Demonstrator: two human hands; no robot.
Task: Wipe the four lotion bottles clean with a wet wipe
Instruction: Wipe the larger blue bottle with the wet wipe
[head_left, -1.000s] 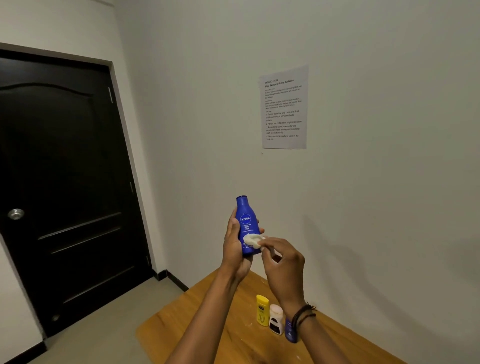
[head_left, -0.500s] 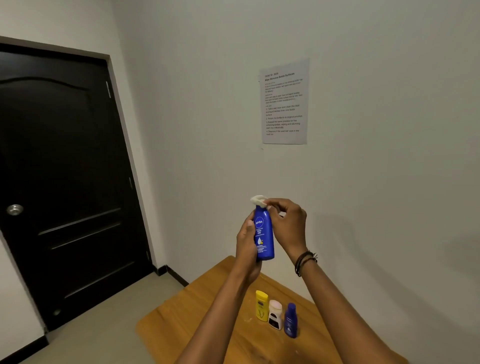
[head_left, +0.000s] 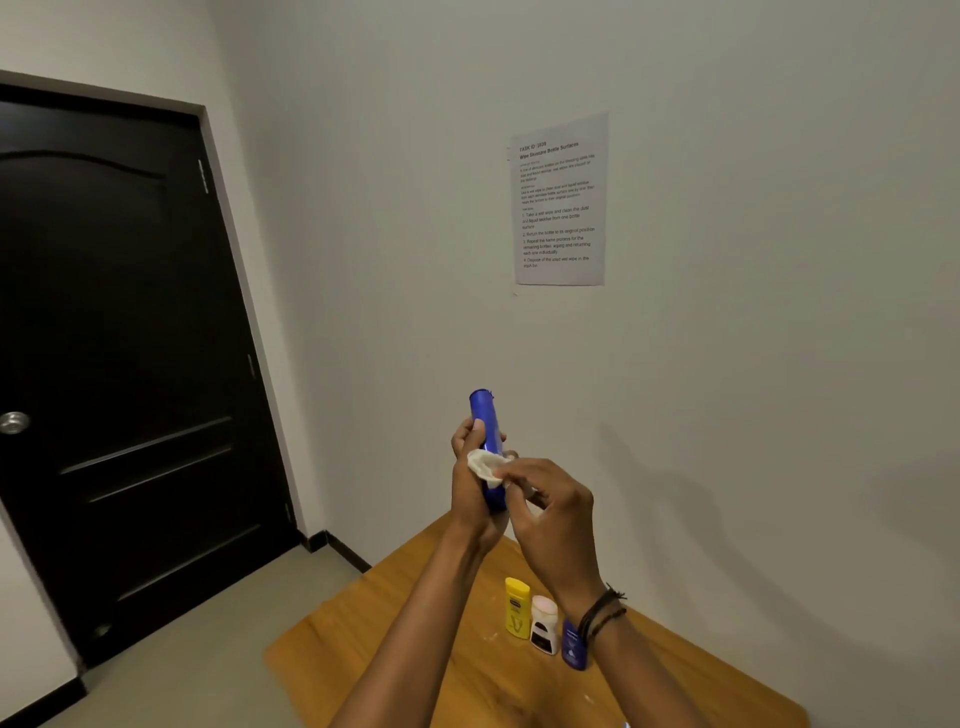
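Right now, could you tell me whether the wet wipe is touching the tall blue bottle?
Touching. The head view shows the right hand pressing the wet wipe against the tall blue bottle, with no gap visible.

We hold both bare forearms raised before us, converging on the blue bottle (head_left: 485, 421). Our left hand (head_left: 470, 493) wraps the bottle's lower half from its left side, with the thumb lying upward along its near face. Our right hand (head_left: 553, 501) sits just right of the bottle, below its middle, back toward us. Its fingertips pinch a wet wipe (head_left: 482, 462) against the bottle's side. Our right wrist, well below the bottle, wears dark cord bands (head_left: 600, 616).
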